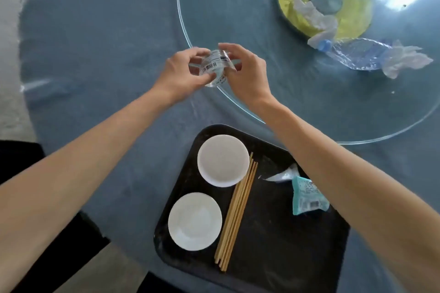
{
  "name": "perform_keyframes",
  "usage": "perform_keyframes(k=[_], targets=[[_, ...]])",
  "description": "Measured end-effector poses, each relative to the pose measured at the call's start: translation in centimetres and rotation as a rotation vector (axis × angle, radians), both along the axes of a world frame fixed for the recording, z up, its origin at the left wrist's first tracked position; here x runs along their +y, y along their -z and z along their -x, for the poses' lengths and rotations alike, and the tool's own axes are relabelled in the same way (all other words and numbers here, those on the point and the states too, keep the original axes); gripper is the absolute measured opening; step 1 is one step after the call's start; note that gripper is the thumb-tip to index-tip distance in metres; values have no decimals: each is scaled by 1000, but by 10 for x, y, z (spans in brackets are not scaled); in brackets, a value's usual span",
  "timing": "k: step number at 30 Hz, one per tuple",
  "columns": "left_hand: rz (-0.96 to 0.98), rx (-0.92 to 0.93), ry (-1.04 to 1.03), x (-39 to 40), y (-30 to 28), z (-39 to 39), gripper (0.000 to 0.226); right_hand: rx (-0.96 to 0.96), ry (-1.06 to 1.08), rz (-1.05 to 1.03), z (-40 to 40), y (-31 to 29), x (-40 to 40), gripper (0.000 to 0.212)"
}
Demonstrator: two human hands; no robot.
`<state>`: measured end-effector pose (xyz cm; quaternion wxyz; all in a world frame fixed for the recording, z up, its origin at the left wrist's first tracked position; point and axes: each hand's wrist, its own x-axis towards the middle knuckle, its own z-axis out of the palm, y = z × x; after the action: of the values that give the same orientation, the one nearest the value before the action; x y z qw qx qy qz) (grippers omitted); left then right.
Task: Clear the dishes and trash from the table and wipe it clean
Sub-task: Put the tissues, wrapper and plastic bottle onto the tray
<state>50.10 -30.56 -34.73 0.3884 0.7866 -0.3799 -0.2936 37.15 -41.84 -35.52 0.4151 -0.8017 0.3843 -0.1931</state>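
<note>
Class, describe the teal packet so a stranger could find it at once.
Start at the black tray near the table's edge. On its right side, beside the right forearm, lies the teal packet. Unlike the white dishes and chopsticks left of it, it is coloured and carries a barcode.

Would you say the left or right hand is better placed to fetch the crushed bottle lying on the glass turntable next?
Probably the right hand: the crushed bottle lies on its side of the glass turntable, while the left hand could keep the clear wrapper.
</note>
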Motion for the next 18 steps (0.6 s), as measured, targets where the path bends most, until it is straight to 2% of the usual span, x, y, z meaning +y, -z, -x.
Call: perform_keyframes(k=[5, 8, 10, 14, 18], targets=[[155, 96, 214, 15, -35, 66, 57, -70, 119, 149, 105, -39, 29, 49], [218, 171, 370, 32, -30, 119, 54, -37, 194, 182, 174, -43, 60, 48], [198, 180, 434, 45, -15, 151, 56, -3, 255, 130, 211, -30, 83, 50], [110, 19, 564, 71, 26, 202, 58, 173, 354, 4, 262, 13, 126, 60], [36, -186, 675, 90, 58, 231, 57, 307, 320, 20, 281, 49, 156, 55]])
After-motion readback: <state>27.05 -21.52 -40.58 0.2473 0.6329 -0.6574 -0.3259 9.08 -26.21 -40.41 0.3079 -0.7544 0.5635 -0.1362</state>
